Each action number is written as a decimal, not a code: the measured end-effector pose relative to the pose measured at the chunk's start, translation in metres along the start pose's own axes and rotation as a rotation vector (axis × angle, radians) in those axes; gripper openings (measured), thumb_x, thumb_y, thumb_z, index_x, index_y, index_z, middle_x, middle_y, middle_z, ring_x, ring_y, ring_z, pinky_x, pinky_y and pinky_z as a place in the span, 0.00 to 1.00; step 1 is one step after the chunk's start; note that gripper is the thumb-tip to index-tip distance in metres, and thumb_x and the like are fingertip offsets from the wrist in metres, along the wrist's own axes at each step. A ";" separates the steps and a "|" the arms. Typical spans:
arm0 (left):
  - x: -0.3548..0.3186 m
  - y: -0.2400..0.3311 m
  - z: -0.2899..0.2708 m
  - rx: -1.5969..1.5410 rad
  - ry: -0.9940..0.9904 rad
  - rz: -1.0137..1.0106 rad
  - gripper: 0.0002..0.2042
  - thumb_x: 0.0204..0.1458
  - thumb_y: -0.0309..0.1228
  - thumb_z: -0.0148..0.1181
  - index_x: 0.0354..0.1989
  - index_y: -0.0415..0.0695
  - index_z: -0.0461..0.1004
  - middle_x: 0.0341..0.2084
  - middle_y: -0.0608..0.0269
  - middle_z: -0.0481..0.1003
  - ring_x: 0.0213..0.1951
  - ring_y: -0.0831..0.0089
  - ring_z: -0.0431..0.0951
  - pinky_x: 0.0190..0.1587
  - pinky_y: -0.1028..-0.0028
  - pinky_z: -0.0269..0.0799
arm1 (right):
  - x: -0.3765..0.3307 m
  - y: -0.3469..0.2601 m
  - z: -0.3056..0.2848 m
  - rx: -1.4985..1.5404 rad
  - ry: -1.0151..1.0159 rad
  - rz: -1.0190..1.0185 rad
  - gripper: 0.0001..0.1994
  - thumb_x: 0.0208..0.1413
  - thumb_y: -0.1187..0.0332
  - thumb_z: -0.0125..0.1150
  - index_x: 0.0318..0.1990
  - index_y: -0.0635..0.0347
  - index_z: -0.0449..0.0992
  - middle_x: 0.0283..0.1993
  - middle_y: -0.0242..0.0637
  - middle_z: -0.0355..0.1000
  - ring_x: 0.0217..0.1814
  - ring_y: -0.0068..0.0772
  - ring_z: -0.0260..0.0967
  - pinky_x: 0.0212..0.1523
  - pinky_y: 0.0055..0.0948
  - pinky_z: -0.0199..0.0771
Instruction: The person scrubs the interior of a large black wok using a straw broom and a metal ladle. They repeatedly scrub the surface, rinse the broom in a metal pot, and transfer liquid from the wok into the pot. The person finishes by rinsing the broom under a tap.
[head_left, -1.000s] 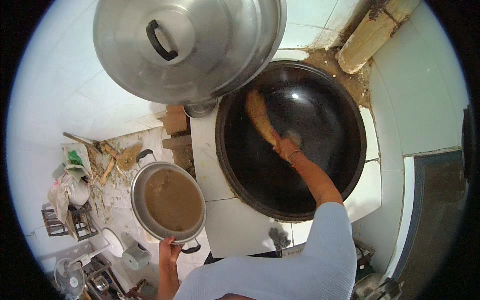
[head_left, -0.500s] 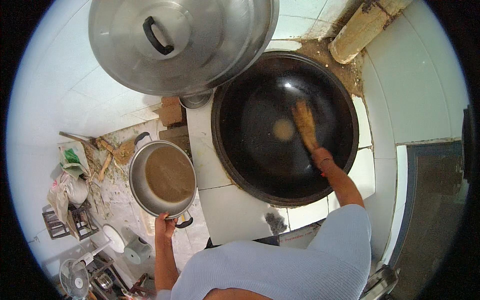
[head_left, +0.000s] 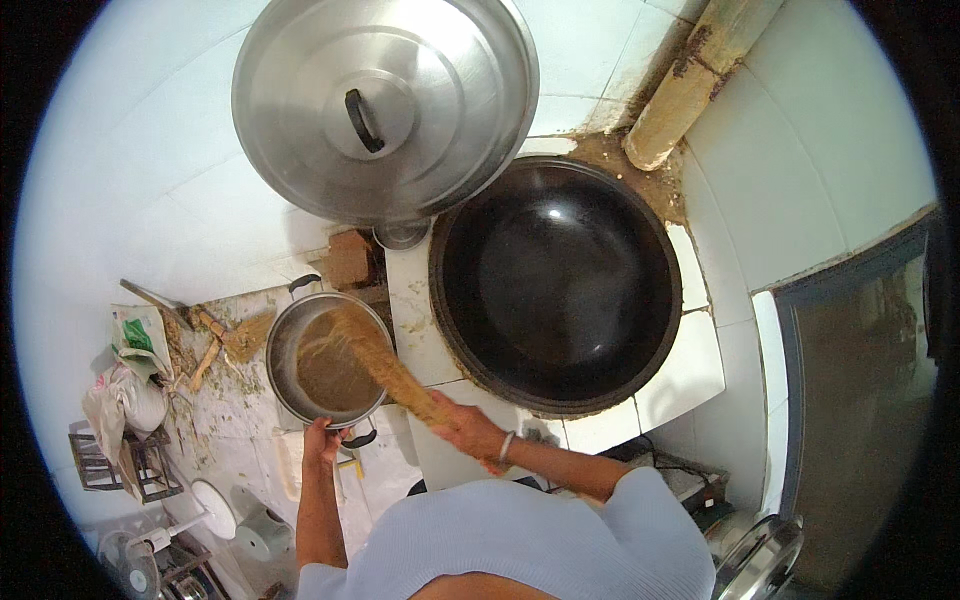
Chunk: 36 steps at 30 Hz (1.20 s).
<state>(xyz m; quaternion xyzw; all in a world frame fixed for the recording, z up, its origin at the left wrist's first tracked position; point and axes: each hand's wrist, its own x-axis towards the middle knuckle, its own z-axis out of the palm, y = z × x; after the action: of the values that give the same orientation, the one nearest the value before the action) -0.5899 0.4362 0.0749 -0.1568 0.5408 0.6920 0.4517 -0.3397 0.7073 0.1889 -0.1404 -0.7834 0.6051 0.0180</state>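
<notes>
My left hand is closed on the near rim of a two-handled metal pot, beside its black handle. Murky brown water lies in the pot. In my right hand is a straw brush, its bristles fanned over or into the water; whether they touch it I cannot tell. To the right, a large black wok sits in a white-tiled stove, its inside wet and shiny.
A big metal lid leans behind the wok, over a small metal bowl. Bricks stand by the stove. On the floor at left are a hand broom, plastic bags and a wooden stool. A pipe rises at back right.
My right hand has carried the straw brush leftward out of the wok to the pot. The small brown puddle in the wok no longer shows. My left hand keeps its hold on the pot.
</notes>
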 end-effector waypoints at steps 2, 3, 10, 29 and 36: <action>0.002 0.001 0.002 -0.012 0.014 -0.041 0.17 0.44 0.23 0.45 0.46 0.40 0.62 0.40 0.54 0.70 0.35 0.63 0.75 0.29 0.66 0.78 | 0.012 -0.030 0.013 -0.086 -0.069 0.043 0.35 0.51 0.66 0.52 0.63 0.59 0.41 0.41 0.56 0.66 0.40 0.54 0.67 0.41 0.40 0.69; 0.001 0.003 0.002 -0.014 0.028 -0.059 0.17 0.44 0.23 0.45 0.47 0.39 0.62 0.41 0.54 0.70 0.36 0.63 0.75 0.30 0.66 0.78 | 0.015 -0.038 0.017 -0.209 -0.071 0.068 0.34 0.51 0.67 0.52 0.63 0.59 0.42 0.39 0.55 0.65 0.37 0.52 0.66 0.38 0.40 0.69; -0.018 0.000 0.033 -0.089 0.080 0.033 0.18 0.44 0.23 0.44 0.47 0.38 0.61 0.43 0.52 0.69 0.40 0.58 0.74 0.34 0.64 0.78 | 0.029 -0.020 0.041 -0.769 0.006 -0.030 0.30 0.50 0.73 0.46 0.62 0.57 0.45 0.33 0.50 0.62 0.30 0.45 0.66 0.27 0.39 0.72; -0.037 -0.014 0.045 -0.141 0.130 0.006 0.17 0.44 0.22 0.47 0.46 0.37 0.63 0.41 0.55 0.70 0.40 0.62 0.74 0.35 0.65 0.76 | -0.029 0.249 -0.299 -1.099 0.535 0.897 0.23 0.53 0.60 0.53 0.53 0.62 0.62 0.33 0.47 0.71 0.32 0.40 0.72 0.28 0.34 0.75; -0.032 -0.013 0.035 -0.109 0.129 0.057 0.15 0.45 0.20 0.44 0.44 0.35 0.62 0.36 0.53 0.71 0.31 0.62 0.74 0.22 0.69 0.73 | 0.020 0.274 -0.176 -0.469 0.063 0.571 0.14 0.47 0.69 0.58 0.44 0.58 0.73 0.38 0.46 0.73 0.37 0.43 0.72 0.40 0.36 0.71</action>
<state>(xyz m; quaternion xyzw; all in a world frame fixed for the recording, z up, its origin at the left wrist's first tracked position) -0.5528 0.4531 0.1023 -0.2100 0.5346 0.7215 0.3867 -0.2702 0.9404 -0.0285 -0.3721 -0.8292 0.3853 -0.1601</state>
